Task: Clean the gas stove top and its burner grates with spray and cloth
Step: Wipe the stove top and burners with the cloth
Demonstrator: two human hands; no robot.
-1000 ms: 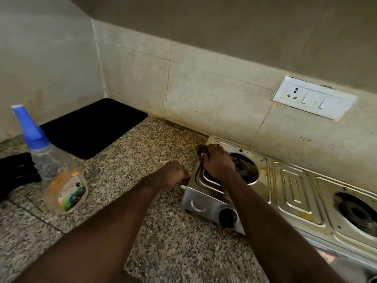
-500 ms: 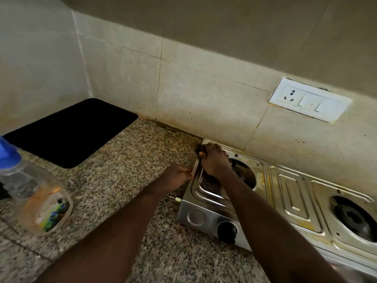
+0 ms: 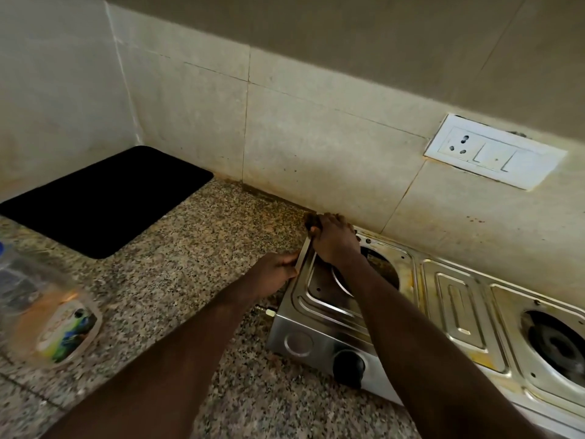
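Observation:
The steel two-burner gas stove [image 3: 456,299] stands on the granite counter against the tiled wall, stained yellow-brown, with no grates on its burners. My left hand [image 3: 277,274] grips the stove's left edge. My right hand [image 3: 332,240] holds a small dark brown cloth [image 3: 311,220] pressed on the stove's far left corner; most of the cloth is hidden under the fingers. The clear spray bottle [image 3: 47,321] with a coloured label stands at the far left of the counter, blurred and cut off by the frame edge.
A black mat [image 3: 104,198] lies in the counter's back left corner. A white switch and socket plate [image 3: 493,150] sits on the wall above the stove. A black knob [image 3: 348,364] and a gas inlet nozzle [image 3: 266,310] stick out of the stove's front and left side.
My right hand with the cloth has slid from the left burner area out to the stove's far left corner. The left hand has moved onto the stove's left edge. My view has shifted right.

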